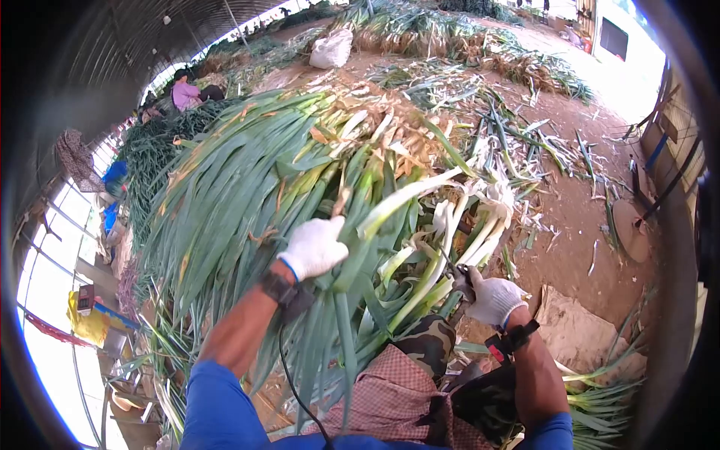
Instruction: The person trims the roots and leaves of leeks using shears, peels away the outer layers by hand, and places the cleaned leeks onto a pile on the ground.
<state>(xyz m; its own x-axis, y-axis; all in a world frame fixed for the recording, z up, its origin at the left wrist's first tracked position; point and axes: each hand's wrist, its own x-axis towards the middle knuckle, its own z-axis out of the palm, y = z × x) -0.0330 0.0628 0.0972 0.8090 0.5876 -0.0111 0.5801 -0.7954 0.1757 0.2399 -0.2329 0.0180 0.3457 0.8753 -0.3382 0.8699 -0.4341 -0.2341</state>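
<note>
A big pile of leeks (pixel 225 180), with long green leaves and pale stems, lies in front of me. My left hand (pixel 316 249), in a white glove, is closed at the leaves of a leek (pixel 409 196) whose white stem points up and to the right. Its fingertips are partly hidden among the greens. My right hand (pixel 495 298), also gloved, is closed around a small dark tool (pixel 463 283); its exact kind is hard to make out. The tool is beside several pale leek stems (pixel 442 255) below the roots.
Another person (pixel 187 94) sits at the back left by more leeks. A white sack (pixel 331 49) stands behind the pile. Trimmings (pixel 555 150) litter the dirt floor on the right, near a round tan object (pixel 630 229). A checkered cloth (pixel 397 394) covers my lap.
</note>
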